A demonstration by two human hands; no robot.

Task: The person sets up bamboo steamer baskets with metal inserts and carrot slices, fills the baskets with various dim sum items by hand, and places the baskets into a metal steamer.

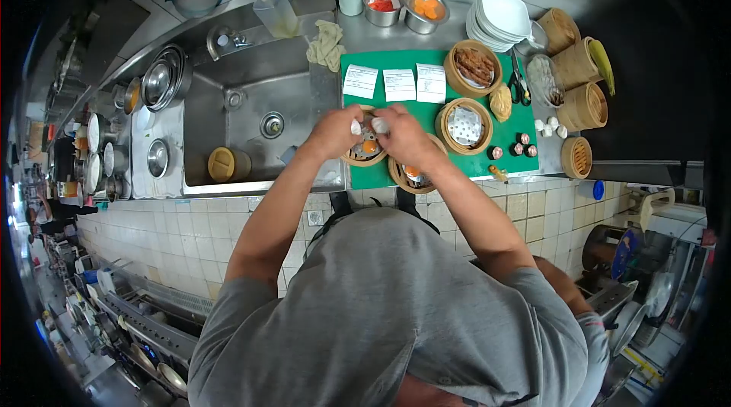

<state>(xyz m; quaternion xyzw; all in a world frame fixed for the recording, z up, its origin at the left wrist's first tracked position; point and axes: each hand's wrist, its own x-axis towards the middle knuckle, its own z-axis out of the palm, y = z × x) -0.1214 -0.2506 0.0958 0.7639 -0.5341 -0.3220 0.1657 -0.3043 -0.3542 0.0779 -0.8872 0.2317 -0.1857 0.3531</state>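
Observation:
My left hand (333,134) is closed in a pinch on a small white dumpling (355,127). Beside it, my right hand (403,137) pinches another white dumpling (380,125). Both are over a round bamboo steamer (355,160) lined with perforated paper, where an orange carrot slice (369,146) lies. Partly hidden under my right forearm is a second bamboo steamer (397,177), also with an orange slice (412,172). A lined steamer (464,127) without food sits to the right. Behind it, another steamer (473,68) holds brown chicken feet. All stand on a green cutting board (373,175).
Three paper slips (399,85) lie along the board's back. Scissors (518,81), a yellowish bun (500,102), dark-wrapped pieces (518,149) and several white dumplings (550,127) are on the right. Stacked white plates (499,17) and metal bowls (425,8) stand behind. A sink (255,102) is left.

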